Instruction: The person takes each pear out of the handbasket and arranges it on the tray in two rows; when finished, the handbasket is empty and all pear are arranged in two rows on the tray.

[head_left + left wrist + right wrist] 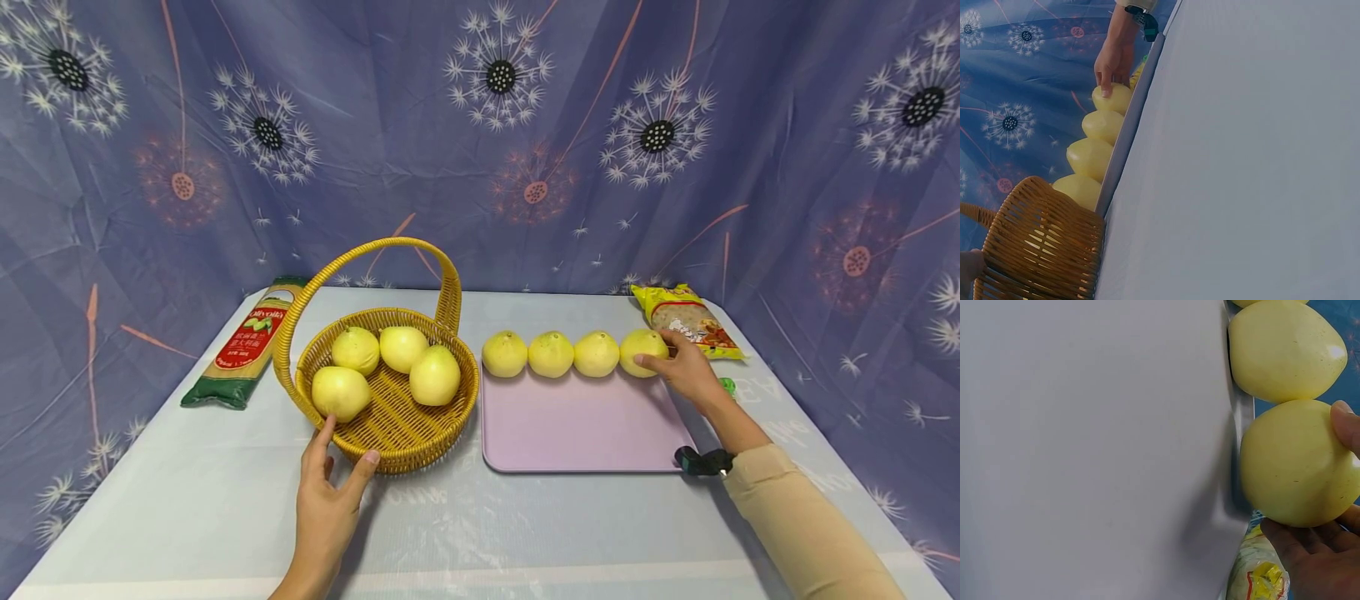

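Note:
A yellow wicker basket (pixel 405 454) with a tall handle stands left of centre, holding several round yellow fruits (pixel 435 376). My left hand (pixel 326 492) is at its near left side, index finger at the rim and thumb spread against the outer wall. On the right lies a flat lilac tray (pixel 585 425). Several more yellow fruits (pixel 551 354) form a row along its far edge. My right hand (pixel 686 367) holds the rightmost yellow fruit (pixel 1294 465), thumb on one side and fingers on the other; that fruit touches its neighbour in the right wrist view.
A red and green pasta packet (pixel 251 342) lies left of the basket. Behind the right hand is a yellow food bag (pixel 693 321), with a small green item (pixel 727 386) nearby. A patterned curtain (pixel 390 125) closes off the back of the white table (pixel 480 533).

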Demonstrator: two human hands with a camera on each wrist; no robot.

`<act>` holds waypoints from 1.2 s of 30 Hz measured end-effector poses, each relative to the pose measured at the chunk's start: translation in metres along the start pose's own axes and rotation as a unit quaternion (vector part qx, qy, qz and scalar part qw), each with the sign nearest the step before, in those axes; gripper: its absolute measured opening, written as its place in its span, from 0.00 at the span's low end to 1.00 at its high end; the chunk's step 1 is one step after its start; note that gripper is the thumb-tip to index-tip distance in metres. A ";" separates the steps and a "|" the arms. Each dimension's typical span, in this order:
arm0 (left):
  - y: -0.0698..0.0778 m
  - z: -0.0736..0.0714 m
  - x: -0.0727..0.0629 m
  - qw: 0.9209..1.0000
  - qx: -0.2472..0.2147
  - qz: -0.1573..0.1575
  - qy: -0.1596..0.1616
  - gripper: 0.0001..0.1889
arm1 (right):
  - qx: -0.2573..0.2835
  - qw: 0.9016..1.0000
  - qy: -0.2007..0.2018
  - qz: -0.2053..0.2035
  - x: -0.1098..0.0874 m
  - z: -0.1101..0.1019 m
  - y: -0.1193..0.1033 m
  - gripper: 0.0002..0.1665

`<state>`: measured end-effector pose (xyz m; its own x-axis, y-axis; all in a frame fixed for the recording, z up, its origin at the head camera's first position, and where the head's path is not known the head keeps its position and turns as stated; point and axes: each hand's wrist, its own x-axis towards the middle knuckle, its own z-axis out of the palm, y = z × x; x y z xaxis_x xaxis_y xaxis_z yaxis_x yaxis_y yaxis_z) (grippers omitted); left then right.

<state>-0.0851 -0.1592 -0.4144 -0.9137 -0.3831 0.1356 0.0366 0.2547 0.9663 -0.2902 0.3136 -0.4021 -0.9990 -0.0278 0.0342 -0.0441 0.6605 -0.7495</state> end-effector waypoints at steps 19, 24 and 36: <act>0.001 0.000 0.000 1.000 -0.001 -0.004 -0.004 0.41 | -0.006 0.999 -0.020 0.032 0.005 0.002 0.004 0.57; 0.001 0.000 0.000 1.000 0.000 -0.004 -0.005 0.41 | -0.012 0.999 -0.025 0.027 0.006 0.002 0.004 0.57; 0.000 0.000 0.000 1.000 -0.004 0.000 -0.004 0.41 | -0.018 0.999 -0.026 0.023 0.006 0.001 0.005 0.56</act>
<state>-0.0853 -0.1592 -0.4146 -0.9166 -0.3767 0.1339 0.0396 0.2479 0.9680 -0.2961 0.3155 -0.4061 -0.9988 -0.0353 -0.0349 0.0009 0.6891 -0.7247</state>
